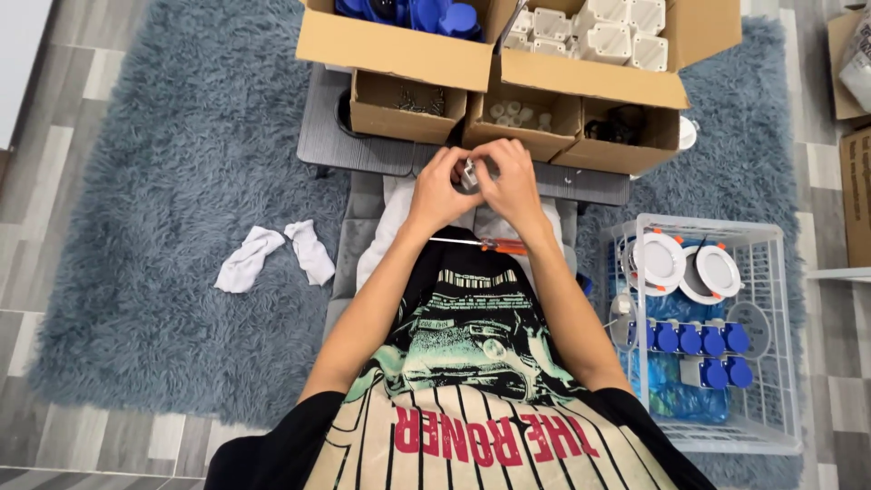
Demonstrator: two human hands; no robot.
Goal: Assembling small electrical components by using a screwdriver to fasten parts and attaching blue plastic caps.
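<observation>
A small grey-white plastic part (467, 174) is grasped by the left hand (437, 186) and right hand (514, 181). 3 brown cardboard trays (408, 107) sit at 12 o'clock.

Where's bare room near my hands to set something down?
Free: the grey rug left of the low table, above the white socks. Crowded: the table under cardboard boxes, and the white basket at right, full of parts. Both hands clasp a small part.
</observation>
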